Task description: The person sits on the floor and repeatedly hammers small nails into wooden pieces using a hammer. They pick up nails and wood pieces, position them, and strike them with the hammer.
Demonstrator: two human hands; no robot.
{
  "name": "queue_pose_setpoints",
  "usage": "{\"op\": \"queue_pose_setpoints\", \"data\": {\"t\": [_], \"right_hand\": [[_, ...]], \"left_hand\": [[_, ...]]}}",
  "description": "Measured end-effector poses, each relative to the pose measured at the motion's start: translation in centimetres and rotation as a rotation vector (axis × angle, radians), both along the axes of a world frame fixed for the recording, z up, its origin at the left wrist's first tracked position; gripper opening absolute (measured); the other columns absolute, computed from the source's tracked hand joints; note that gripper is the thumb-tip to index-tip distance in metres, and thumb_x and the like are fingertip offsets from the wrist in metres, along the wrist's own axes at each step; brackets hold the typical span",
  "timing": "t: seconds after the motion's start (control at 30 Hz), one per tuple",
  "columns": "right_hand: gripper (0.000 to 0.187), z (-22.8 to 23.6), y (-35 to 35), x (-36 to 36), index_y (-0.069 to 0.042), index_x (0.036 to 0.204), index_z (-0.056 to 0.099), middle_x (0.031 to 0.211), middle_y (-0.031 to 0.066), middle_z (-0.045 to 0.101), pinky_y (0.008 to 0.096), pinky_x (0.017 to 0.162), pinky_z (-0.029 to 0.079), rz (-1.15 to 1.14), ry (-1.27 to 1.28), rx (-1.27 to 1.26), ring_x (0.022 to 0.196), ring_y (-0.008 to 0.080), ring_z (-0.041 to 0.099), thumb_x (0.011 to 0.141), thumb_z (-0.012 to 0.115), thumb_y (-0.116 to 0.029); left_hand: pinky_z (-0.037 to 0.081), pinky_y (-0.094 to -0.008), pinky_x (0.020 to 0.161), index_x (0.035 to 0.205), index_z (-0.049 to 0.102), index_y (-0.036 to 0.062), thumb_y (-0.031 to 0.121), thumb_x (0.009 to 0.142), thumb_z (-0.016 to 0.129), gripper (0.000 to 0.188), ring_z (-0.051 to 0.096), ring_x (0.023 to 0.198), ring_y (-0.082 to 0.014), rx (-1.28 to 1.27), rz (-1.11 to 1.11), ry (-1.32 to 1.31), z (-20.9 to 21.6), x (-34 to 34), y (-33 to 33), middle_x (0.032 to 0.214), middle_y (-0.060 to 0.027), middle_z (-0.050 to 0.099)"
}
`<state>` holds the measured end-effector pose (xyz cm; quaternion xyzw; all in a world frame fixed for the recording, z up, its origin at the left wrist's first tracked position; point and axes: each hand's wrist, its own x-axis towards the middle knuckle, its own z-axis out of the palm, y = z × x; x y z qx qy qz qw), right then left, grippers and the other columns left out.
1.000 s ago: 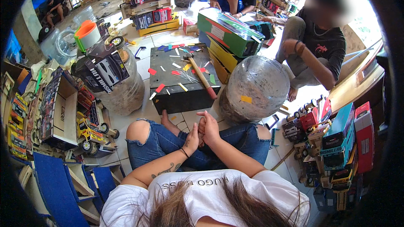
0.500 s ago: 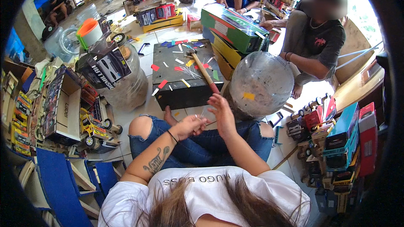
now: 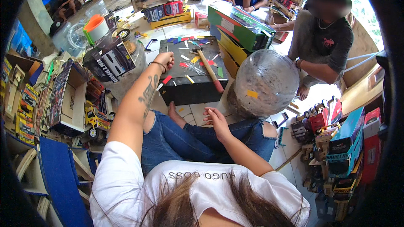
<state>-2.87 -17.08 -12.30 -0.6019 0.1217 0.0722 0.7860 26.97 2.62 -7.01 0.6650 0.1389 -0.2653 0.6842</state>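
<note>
My left hand [image 3: 165, 60] is stretched out over the left part of a black box [image 3: 185, 91]. Its fingers are closed in a pinch, and what they hold, if anything, is too small to make out. My right hand [image 3: 215, 119] hovers above my lap, in front of the box, fingers loosely bent and apart with nothing visible in them. Across the box top lie small red, white, yellow, green and blue strips, thin clear slivers [image 3: 193, 66] and a hammer [image 3: 208, 68] with a wooden handle and red grip. The red strip [image 3: 167, 79] lies near my left wrist.
Right of the box stands a large clear plastic container [image 3: 266, 86]; a co-worker [image 3: 322, 46] crouches behind it. A green box [image 3: 240, 27] rests on yellow ones. At left are a printed black box [image 3: 110, 61] and an open carton [image 3: 69, 100]. Toy trucks [image 3: 345, 138] crowd the right.
My left hand has moved forward and left, from beside my right hand to over the box. My right hand has lowered slightly toward my lap. The whole view has shifted a little.
</note>
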Motion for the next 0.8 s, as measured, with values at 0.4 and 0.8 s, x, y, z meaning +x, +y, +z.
{"op": "queue_pose_setpoints", "data": {"t": [0.4, 0.8], "right_hand": [[0.03, -1.2, -0.3, 0.6, -0.006, 0.114, 0.058, 0.1, 0.0034, 0.06, 0.0246, 0.074, 0.044, 0.057, 0.037, -0.059, 0.083, 0.0114, 0.057, 0.097, 0.046, -0.027], [0.027, -0.8, 0.0, 0.4, -0.005, 0.111, 0.058, 0.094, 0.0023, 0.061, 0.0246, 0.07, 0.045, 0.046, -0.013, -0.164, 0.08, 0.0109, 0.055, 0.095, 0.051, -0.025]], "left_hand": [[0.052, -0.0419, 0.077, 0.116, 0.043, -0.0067, 0.057, 0.089, 0.042, 0.069, 0.06, 0.085, -0.0307, -0.047, 0.098, 0.018, 0.7, 3.5, -2.1, 0.099, -0.0218, 0.056], [0.038, -0.0445, 0.098, 0.146, 0.018, 0.0073, 0.046, 0.093, 0.044, 0.07, 0.044, 0.122, -0.0369, -0.174, 0.186, -0.403, 2.0, -6.0, 1.7, 0.146, -0.0225, 0.027]]}}
